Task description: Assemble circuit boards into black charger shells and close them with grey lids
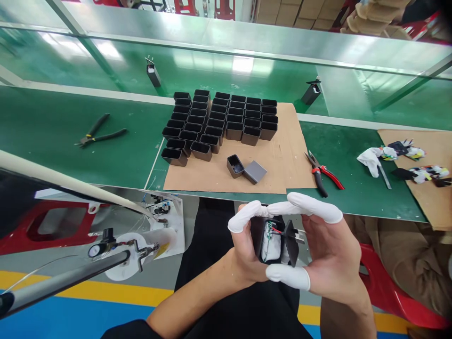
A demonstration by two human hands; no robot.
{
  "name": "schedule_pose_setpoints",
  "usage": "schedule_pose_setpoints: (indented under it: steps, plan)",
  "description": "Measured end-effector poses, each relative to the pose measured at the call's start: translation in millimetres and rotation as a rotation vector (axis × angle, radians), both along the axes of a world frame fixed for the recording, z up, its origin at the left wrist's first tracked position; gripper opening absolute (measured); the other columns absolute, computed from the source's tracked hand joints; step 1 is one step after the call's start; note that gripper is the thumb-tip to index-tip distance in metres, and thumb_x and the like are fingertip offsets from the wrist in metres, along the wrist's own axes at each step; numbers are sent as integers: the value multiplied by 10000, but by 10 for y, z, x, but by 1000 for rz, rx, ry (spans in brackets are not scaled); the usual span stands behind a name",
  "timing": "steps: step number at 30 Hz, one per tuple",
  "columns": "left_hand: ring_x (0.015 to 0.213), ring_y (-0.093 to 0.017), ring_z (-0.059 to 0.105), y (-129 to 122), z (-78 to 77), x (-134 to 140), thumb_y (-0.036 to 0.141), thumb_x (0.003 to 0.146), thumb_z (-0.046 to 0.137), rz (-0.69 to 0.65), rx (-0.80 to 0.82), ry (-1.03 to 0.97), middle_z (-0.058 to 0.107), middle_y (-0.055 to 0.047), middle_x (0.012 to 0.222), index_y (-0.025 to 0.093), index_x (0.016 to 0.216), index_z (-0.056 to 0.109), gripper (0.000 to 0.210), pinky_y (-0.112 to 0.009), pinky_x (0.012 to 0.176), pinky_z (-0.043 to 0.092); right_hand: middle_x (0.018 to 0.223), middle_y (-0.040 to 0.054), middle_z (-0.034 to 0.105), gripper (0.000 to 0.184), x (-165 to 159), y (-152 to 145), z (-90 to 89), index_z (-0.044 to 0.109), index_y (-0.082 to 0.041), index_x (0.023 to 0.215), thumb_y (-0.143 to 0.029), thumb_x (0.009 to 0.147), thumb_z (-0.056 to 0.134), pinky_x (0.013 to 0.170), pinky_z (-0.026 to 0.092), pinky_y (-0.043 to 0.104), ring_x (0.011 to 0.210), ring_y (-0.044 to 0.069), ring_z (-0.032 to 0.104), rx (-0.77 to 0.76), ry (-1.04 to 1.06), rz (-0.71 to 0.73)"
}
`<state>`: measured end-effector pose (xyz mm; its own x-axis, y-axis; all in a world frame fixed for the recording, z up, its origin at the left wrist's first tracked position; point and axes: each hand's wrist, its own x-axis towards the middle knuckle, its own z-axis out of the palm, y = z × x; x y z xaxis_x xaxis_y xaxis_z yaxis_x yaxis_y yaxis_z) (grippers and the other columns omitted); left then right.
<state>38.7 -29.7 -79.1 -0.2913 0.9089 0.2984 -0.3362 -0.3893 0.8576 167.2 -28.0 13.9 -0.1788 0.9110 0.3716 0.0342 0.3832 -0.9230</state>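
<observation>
Over my lap, my left hand (243, 256) grips a black rectangular power adapter housing (257, 238) from its left side. A white-wrapped insert (272, 246) with a red wire and green-white strands shows inside its open side. At the right end sits a tilted black end plate (291, 242) with metal plug prongs (300, 236). My right hand (334, 252) curves around that end, thumb below and fingers above, closed about the adapter; its exact contact is partly hidden. White finger cots cover several fingertips of both hands.
Several black open housings (216, 115) stand in rows on cardboard (226, 181), with two loose ones in front. Red-black pliers (323, 174) lie right, black cutters (100, 132) left. Wired parts (402, 150) lie far right beside a seated person (399, 263). A pneumatic fixture (130, 254) stands left.
</observation>
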Motion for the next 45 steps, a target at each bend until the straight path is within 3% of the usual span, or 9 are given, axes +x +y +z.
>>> schedule_pose_setpoints:
  steps: [6,13,16,19,25,30,34,38,45]
  plan:
    - [1052,-276,760,68,141,-19,588,802,959,-43,167,54,663,-98,1257,319,1595,523,945,-414,895,664,1451,53,772,1086,34,-62,-62,542,-306,1654,-149,710,1055,1182,632,381,1325,280,766,-54,-59,-12]
    - [991,-229,737,78,199,-15,364,946,833,-4,180,148,638,-73,1189,319,1586,507,719,-381,859,647,1468,66,750,1057,58,-112,-166,581,-322,1626,-84,695,1022,1148,652,400,1315,289,764,-33,-96,-105]
    - [1047,-252,735,101,208,-30,434,865,926,-35,181,201,633,-92,1235,297,1588,497,852,-400,906,649,1436,62,780,1079,35,-88,-140,585,-303,1628,-35,671,1007,1139,660,393,1280,287,784,53,-48,-128]
    - [1187,-312,727,135,197,-76,462,770,1001,-30,214,290,623,-135,1321,257,1589,503,981,-456,1004,649,1406,50,790,1117,58,-38,-84,581,-298,1633,-17,640,1008,1097,677,350,1244,269,793,42,-33,-160]
    - [1294,-326,707,150,94,-244,322,767,978,-74,320,389,614,-163,1432,252,1653,459,1030,-487,1051,671,1408,62,775,1153,191,16,-19,568,-335,1641,-41,625,1028,1136,661,406,1290,292,767,-53,-29,-138]
    - [1377,-326,686,159,105,-346,372,785,1010,-174,293,337,610,-162,1458,251,1654,469,1030,-459,1108,660,1372,62,795,1131,193,-2,8,577,-334,1629,-29,636,1025,1116,682,402,1272,286,782,-54,-6,-125]
    - [1322,-326,713,187,124,-405,481,768,1029,-290,250,311,654,-159,1442,298,1640,509,1032,-469,1088,663,1375,57,804,1116,157,-30,44,577,-327,1626,-31,648,1024,1059,715,386,1255,288,799,-25,8,-107]
    - [1157,-301,746,168,126,-445,463,722,1060,-423,188,243,710,-132,1292,306,1536,630,934,-480,1027,663,1355,55,815,1063,125,-70,84,561,-379,1627,-107,703,1011,988,752,467,1215,330,819,-43,-9,-112]
    - [1096,-286,746,119,196,-436,435,722,1062,-420,170,185,701,-101,1236,340,1505,660,885,-439,940,677,1339,57,831,1012,64,-130,140,541,-409,1634,-196,756,996,914,775,491,1196,355,835,-29,-33,-130]
